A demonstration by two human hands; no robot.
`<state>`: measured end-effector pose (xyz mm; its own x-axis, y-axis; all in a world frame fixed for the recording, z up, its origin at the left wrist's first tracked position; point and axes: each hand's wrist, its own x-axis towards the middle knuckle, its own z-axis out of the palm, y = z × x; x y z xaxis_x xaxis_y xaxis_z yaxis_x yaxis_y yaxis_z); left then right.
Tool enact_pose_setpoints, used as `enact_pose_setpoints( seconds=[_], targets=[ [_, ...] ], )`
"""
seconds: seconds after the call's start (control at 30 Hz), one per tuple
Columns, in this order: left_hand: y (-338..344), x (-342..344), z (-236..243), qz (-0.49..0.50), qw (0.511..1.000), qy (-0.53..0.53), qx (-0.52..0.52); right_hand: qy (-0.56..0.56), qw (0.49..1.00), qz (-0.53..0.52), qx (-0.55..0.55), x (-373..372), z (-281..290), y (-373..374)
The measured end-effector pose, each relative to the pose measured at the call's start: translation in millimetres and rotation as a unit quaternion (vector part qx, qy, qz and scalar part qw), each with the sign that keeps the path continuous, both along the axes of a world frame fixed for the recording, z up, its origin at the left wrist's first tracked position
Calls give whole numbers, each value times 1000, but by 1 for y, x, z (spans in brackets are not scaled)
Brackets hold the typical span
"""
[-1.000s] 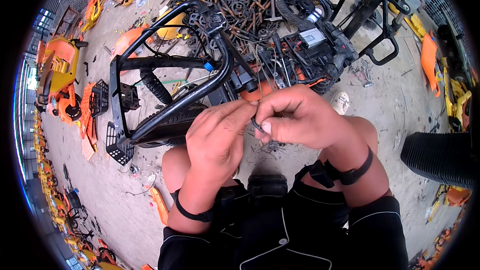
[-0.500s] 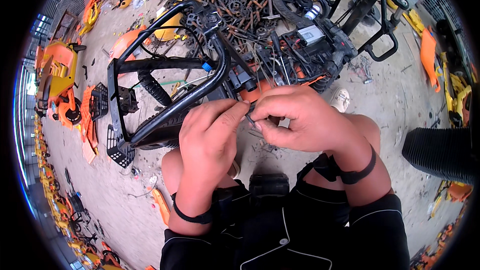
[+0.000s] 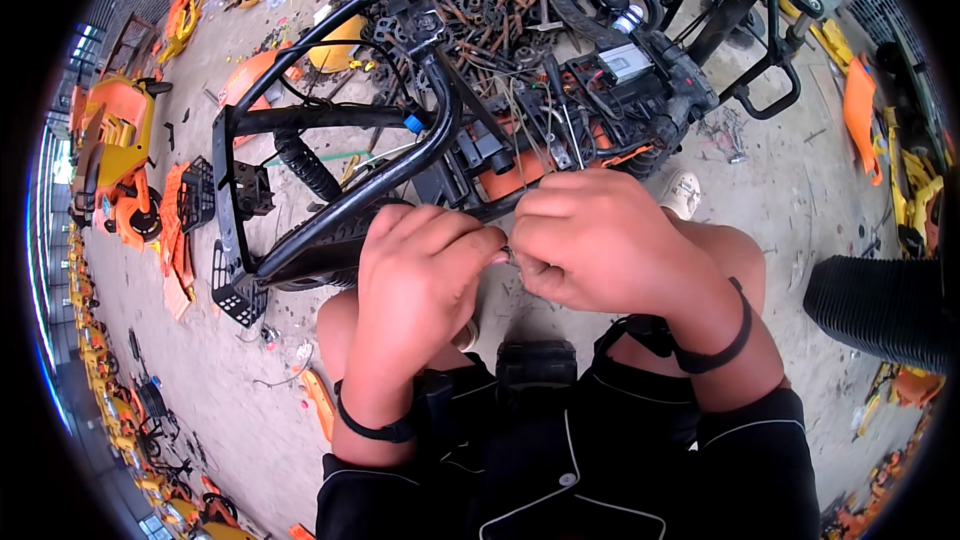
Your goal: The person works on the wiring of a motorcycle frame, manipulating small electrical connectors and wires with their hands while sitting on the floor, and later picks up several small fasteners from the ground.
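Note:
My left hand (image 3: 420, 260) and my right hand (image 3: 595, 240) meet in front of me, fingertips almost touching. Both are closed, with fingers pinched together. Whatever small thing they grip is hidden by the fingers. Just beyond them lies a partly stripped vehicle: a black tubular frame (image 3: 388, 175) on the left, with a coil-like black shock absorber (image 3: 306, 166) and a blue connector (image 3: 413, 124). To its right, an orange body part (image 3: 495, 182) sits under cables, rods and a black chassis with a silver box (image 3: 625, 62).
A heap of rusty metal parts (image 3: 480, 20) rises behind the vehicle, with a black wheel (image 3: 597, 0) beside it. A stack of black ribbed parts (image 3: 880, 305) stands at the right. Orange and yellow vehicle bodies (image 3: 115, 130) line the left side. An orange strip (image 3: 318, 403) lies on the floor.
My right fingers have curled in more and both hands have turned, so the small dark thin piece seen between the fingertips is now hidden.

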<state>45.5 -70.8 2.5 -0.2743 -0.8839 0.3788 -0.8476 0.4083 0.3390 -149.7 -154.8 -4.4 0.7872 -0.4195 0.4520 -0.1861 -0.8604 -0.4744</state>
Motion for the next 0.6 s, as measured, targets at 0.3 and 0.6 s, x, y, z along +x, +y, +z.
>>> enact_pose_setpoints(
  seconds=[0.3, 0.6],
  targets=[
    [3, -8, -5, 13, 983, -58, -172, -59, 923, 17, 380, 1, -3, -1],
    [3, -8, -4, -2, 975, -53, -216, -41, 677, 97, 729, -3, -11, -15]
  ],
)
